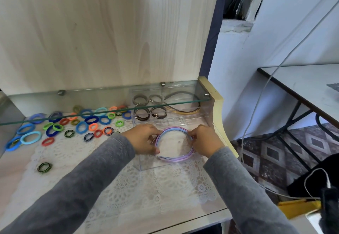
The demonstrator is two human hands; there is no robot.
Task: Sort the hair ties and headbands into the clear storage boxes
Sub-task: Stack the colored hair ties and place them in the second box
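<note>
Left grip (145, 138) and right grip (205, 140) each clasp a side of the pastel headbands (175, 158), within the near clear box (146, 167).
Beyond them, the far box (183, 119) holds brown ties (141, 115) and dark headbands (190, 112). Left of the grips, many coloured hair ties (82, 126) lie loose on the table (14, 178), so most sorting seems left.

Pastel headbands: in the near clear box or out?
In. The headbands sit within the near clear box walls, left hand and right hand gripping their sides. Fully seated: cannot tell.

A pale wood panel (110, 32) stands behind the counter (12, 175), with a glass shelf (102, 97) across it. To the right are a white wall (256, 59), a grey table (302, 81) and a patterned floor (271, 153).
</note>
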